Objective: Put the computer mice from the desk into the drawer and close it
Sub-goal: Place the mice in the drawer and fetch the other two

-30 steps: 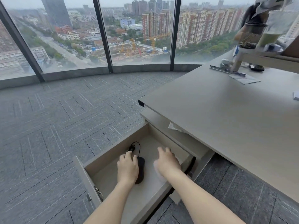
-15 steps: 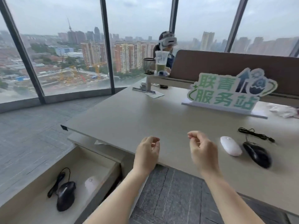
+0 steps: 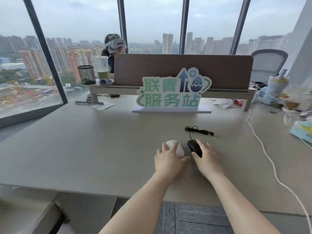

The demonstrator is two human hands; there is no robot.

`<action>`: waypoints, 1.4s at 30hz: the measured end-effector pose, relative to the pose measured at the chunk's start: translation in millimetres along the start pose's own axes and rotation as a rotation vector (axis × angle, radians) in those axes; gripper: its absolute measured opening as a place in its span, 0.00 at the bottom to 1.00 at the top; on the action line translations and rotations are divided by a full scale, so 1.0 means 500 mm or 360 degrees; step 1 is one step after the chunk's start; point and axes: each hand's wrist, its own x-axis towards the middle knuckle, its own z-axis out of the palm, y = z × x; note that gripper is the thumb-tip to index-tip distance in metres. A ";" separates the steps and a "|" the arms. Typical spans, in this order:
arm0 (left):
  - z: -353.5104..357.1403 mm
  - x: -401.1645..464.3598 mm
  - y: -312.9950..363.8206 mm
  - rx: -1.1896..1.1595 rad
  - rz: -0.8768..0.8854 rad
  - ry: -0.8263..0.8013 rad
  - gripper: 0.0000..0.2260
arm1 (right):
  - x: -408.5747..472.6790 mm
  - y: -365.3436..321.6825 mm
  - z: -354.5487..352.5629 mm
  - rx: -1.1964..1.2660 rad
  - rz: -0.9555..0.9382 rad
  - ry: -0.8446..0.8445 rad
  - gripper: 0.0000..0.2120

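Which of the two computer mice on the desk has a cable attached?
The black computer mouse under the right hand: its black cord lies coiled on the desk behind it. The white oval mouse under the left hand shows no cable.

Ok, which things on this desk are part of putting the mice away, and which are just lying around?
Part of the job:
white mouse, under the left hand
black mouse with its cord, under the right hand

Just lying around:
green sign
mesh pen cup
drink cup
white cable
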 end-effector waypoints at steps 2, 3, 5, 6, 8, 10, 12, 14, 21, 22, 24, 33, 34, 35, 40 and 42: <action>0.011 0.017 0.003 0.0045 -0.0043 0.0085 0.30 | 0.009 -0.002 -0.001 0.0050 0.0000 0.0015 0.26; 0.013 0.024 0.002 0.0035 -0.0073 0.0143 0.28 | 0.013 -0.003 -0.004 0.0065 0.0003 0.0018 0.26; 0.012 0.033 -0.001 -0.0011 -0.0138 0.0231 0.24 | 0.022 -0.003 -0.013 0.0062 0.0050 -0.0012 0.27; 0.009 0.035 -0.004 -0.0021 -0.0167 0.0264 0.22 | 0.024 -0.004 -0.017 0.0058 0.0080 -0.0035 0.27; 0.001 0.034 -0.018 -0.0007 -0.0195 0.0330 0.19 | 0.025 -0.007 -0.016 0.0032 0.0091 -0.0025 0.27; -0.007 0.029 -0.042 0.0012 -0.0196 0.0381 0.17 | 0.017 -0.012 -0.014 -0.0008 0.0078 0.0017 0.27; -0.019 0.016 -0.075 -0.0005 -0.0206 0.0426 0.17 | 0.002 -0.022 -0.011 0.0009 0.0065 0.0050 0.26; -0.043 -0.005 -0.112 -0.0128 -0.0243 0.0480 0.19 | -0.019 -0.044 -0.009 0.0152 0.0039 0.0071 0.24; -0.232 -0.175 -0.286 -0.0520 -0.0215 0.0964 0.18 | -0.147 -0.261 0.004 0.0590 -0.0528 0.0195 0.22; -0.266 -0.212 -0.318 -0.0528 -0.0230 0.1040 0.18 | -0.172 -0.304 0.007 0.0657 -0.0604 0.0188 0.21; -0.331 -0.293 -0.386 -0.0557 -0.0311 0.1164 0.18 | -0.227 -0.391 0.021 0.0818 -0.0720 0.0118 0.20; -0.427 -0.612 -0.730 -0.0301 -0.1157 0.1317 0.20 | -0.510 -0.675 0.226 0.1233 -0.1004 -0.0687 0.17; -0.424 -0.634 -0.757 -0.0236 -0.1257 0.1238 0.19 | -0.536 -0.691 0.260 0.1217 -0.0978 -0.0800 0.17; -0.414 -0.649 -0.783 -0.0134 -0.1331 0.1110 0.17 | -0.560 -0.705 0.294 0.1168 -0.0939 -0.0907 0.18; -0.332 -0.674 -0.907 0.0081 -0.1629 0.0757 0.18 | -0.649 -0.737 0.472 0.0542 -0.0888 -0.1122 0.22; -0.302 -0.665 -0.939 0.0159 -0.1716 0.0609 0.17 | -0.668 -0.741 0.532 0.0242 -0.0960 -0.1130 0.24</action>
